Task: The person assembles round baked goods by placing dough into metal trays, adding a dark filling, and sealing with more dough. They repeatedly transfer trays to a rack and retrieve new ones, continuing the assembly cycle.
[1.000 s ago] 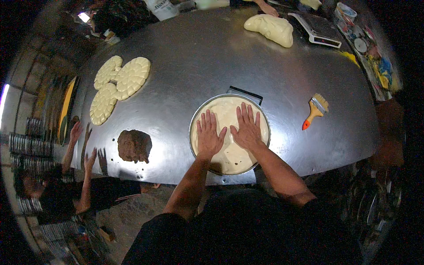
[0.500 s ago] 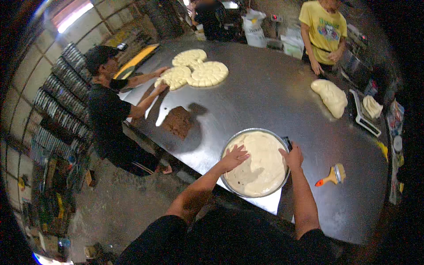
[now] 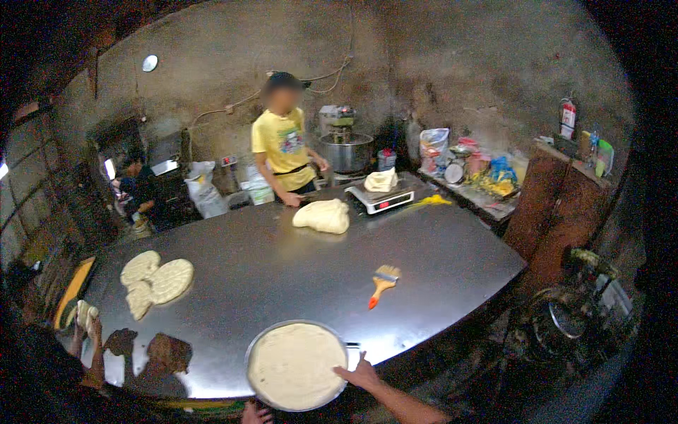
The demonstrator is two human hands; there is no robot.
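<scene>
A round metal pan (image 3: 248,362) of smooth, flat pale dough (image 3: 296,364) sits at the table's near edge. My right hand (image 3: 361,376) grips its right rim beside the short dark handle (image 3: 352,345), with the thumb over the dough's edge. Below the pan's lower left rim my left hand (image 3: 256,414) shows only in part, cut off by the picture's lower edge. Its visible fingers are apart and hold nothing. A wide brush (image 3: 384,284) with an orange-tipped handle lies to the right, beyond the pan.
A large dough lump (image 3: 323,216) and a scale (image 3: 381,201) bearing more dough stand across the metal table (image 3: 247,261). Scored dough rounds (image 3: 171,280) lie left. A co-worker's hands (image 3: 92,328) hold dough there; a person in yellow (image 3: 284,148) stands opposite, near a mixer (image 3: 345,148).
My view has swung up and right, so the pan appears lower. My left hand has come off the dough to below the rim. The left co-worker now holds up a piece of dough.
</scene>
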